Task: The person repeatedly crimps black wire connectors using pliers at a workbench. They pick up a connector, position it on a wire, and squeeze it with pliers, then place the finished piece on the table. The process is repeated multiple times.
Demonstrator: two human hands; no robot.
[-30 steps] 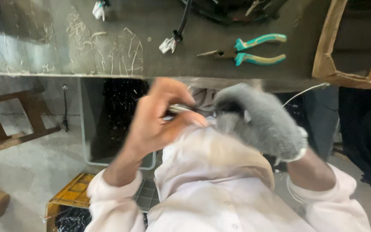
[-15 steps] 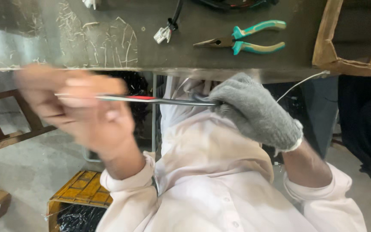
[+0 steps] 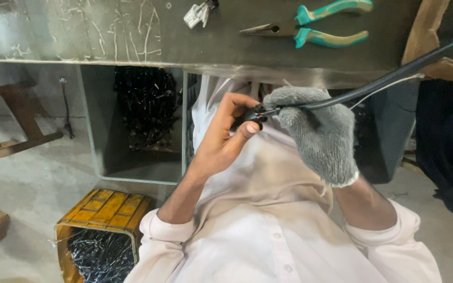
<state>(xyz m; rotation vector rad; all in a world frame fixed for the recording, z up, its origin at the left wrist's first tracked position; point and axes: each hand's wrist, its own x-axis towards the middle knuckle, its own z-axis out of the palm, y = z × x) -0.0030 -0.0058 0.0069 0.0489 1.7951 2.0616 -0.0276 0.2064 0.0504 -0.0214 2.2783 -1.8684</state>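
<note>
The bare left hand (image 3: 221, 139), which half a second ago was flung out wide to the left with a thin red-tipped wire stretched from it, is now back in close, thumb and forefinger pinched together on the stripped end of the black cable (image 3: 342, 97).

Far left, a wooden frame (image 3: 6, 141) stands on the concrete floor (image 3: 32, 183), and nearer me a yellow crate (image 3: 98, 212) holds a heap of black cable pieces. Above, on the scratched grey desk (image 3: 106, 36), lie a small white connector (image 3: 197, 13) and, further along, teal-handled pliers (image 3: 315, 29).

The right hand (image 3: 318, 131), in a grey knitted glove, is closed around the cable just behind that end; from there the cable runs up and away to the right, past a cardboard box (image 3: 420, 36).

To my eye the risk sits at the pinch: bare fingertips on fine wire ends could get pricked, and a hard pull like the last could slip the cable through the glove or snap a strand.
</note>
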